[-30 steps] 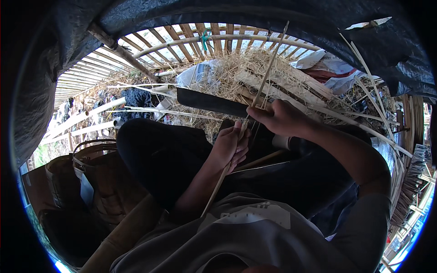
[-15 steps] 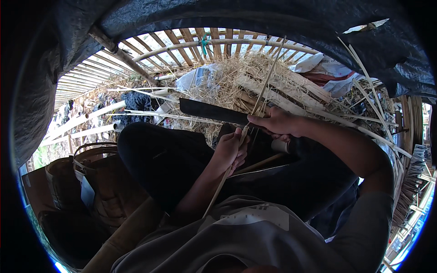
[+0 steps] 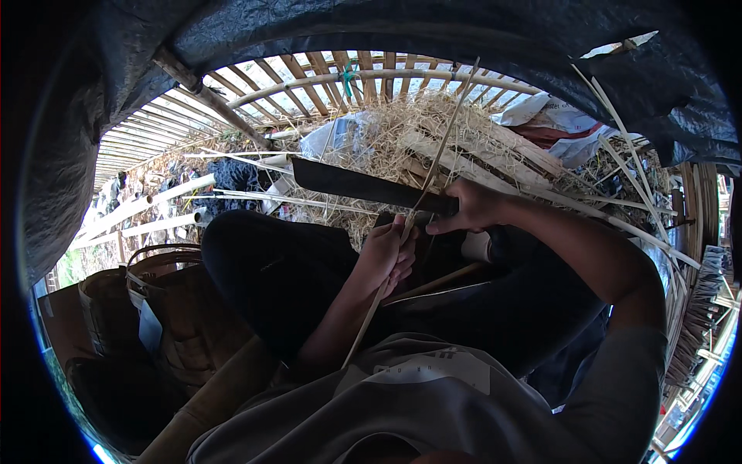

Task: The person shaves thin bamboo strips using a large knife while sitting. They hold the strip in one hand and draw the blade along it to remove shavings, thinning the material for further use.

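A long thin bamboo strip (image 3: 442,147) slants from beside my waist up toward the slatted fence. Around its middle, above my lap, my left hand (image 3: 390,251) is closed. My right hand (image 3: 470,207) grips the handle of a machete (image 3: 359,184), whose broad dark blade points left. The strip crosses the blade near the handle, just above my left fist; whether the edge bites into it, I cannot make out. A second thin strip end hangs below the right hand, partly hidden.
Pale shavings (image 3: 386,131) and split bamboo pieces (image 3: 479,166) lie beyond my knees. Bamboo poles (image 3: 154,193) stick out at the left. Woven baskets (image 3: 182,309) stand by my left leg, next to a thick bamboo pole (image 3: 209,398). A dark tarp (image 3: 433,27) hangs overhead.
My right hand has turned and shifted slightly right, its thumb now off the strip and round the handle. The blade has moved a little left and up at its tip. My left hand shifted slightly.
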`<state>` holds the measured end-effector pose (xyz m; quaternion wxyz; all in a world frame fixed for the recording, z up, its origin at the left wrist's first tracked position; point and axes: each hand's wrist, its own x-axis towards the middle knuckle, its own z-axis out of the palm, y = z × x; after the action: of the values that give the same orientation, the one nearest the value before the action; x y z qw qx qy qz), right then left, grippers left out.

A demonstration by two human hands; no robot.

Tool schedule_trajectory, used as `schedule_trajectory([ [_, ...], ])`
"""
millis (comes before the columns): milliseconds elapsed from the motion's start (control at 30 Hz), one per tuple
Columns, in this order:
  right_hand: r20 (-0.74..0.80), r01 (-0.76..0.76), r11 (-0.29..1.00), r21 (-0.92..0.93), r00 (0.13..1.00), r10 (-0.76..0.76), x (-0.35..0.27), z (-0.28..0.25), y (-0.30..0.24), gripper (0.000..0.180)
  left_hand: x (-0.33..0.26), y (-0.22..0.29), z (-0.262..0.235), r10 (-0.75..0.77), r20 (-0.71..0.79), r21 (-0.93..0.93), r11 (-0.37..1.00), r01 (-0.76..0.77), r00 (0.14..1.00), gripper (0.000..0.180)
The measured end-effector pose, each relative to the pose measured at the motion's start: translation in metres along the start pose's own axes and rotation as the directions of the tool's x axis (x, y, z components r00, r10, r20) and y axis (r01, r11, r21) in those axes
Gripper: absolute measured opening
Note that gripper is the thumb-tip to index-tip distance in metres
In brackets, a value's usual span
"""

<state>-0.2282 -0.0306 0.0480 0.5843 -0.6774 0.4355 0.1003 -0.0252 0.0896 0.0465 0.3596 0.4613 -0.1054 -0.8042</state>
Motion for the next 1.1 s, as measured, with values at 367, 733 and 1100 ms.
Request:
schedule_trajectory([
  [367,-0.506,-0.094,0.812,-0.577,0.821,-0.264,-0.027,0.016,-0.028,0.034,-0.002,0.002,-0.002,0.003,0.014,-0.013,1.0,-0.003,1.0,0.038],
  [733,-0.33,-0.02,0.803,-0.596,0.917,-0.223,-0.03,0.023,-0.035,0.039,-0.006,0.002,0.005,-0.015,-0.004,0.022,1.0,0.015,1.0,0.038],
  [1100,-0.381,-0.224,0.925,-0.308,0.92,0.096,0.001,0.018,-0.03,0.074,0.002,-0.004,0.001,0.003,-0.067,0.063,0.998,0.001,0.998,0.044],
])
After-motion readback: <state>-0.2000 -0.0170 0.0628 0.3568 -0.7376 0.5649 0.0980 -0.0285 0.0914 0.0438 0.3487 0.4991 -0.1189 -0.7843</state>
